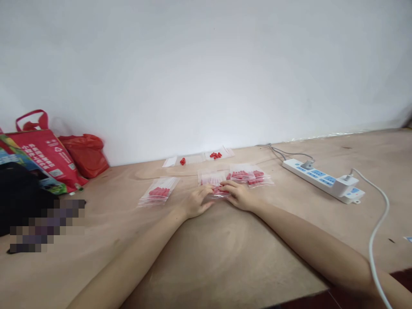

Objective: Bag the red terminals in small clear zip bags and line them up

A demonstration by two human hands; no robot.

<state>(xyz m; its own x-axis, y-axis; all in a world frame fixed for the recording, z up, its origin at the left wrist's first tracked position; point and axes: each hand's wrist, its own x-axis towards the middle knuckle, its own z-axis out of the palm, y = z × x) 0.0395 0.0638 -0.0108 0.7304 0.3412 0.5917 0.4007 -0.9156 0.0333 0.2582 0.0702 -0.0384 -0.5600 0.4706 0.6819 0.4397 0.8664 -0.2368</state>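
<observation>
Both hands meet on one small clear bag (217, 192) of red pieces lying flat on the wooden table (225, 257). The left hand (195, 201) presses curled fingers on the bag's left edge; the right hand (238, 195) pinches its right edge. The hands cover most of the bag, so its seal is not visible.

Relative to this bag: a filled bag (159, 191) lies to the left, two more (249, 174) just behind to the right, loose red pieces (215, 155) further behind near the wall. A power strip (323, 180) lies well to the right. Red carrier bags (48, 156) stand far left, partly cut off.
</observation>
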